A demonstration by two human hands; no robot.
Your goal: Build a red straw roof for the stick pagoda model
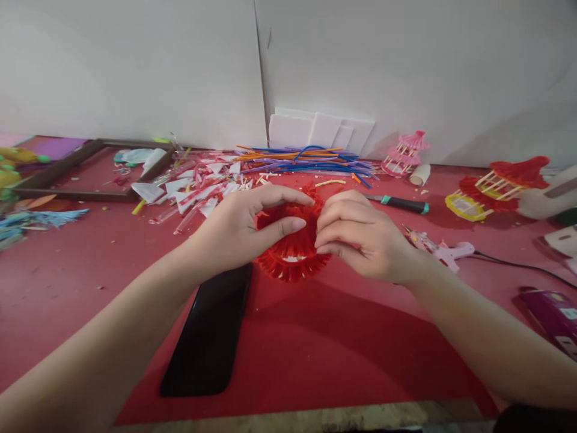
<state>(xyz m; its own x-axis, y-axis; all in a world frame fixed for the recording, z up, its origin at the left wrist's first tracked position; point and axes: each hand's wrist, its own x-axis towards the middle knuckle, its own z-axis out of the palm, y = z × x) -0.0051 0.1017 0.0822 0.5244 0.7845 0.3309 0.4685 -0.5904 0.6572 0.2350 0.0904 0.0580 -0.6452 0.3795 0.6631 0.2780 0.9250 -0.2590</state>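
Note:
A red, pleated, tiered pagoda model stands on the table between my hands, a pale patch showing between two of its tiers. My left hand curves around its left side, thumb across the front and fingers over the top. On the right, my right hand has its fingers bent together against the model's edge. What its fingertips pinch, if anything small, is hidden. Below my left wrist lies a black phone. Beyond my right hand sits a craft knife with a black and teal handle.
A pink glue gun with its cord lies right. Behind are colourful pipe cleaners, white boards and a pink pagoda. Another red pagoda lies tilted. Wrapper scraps and a brown frame are left.

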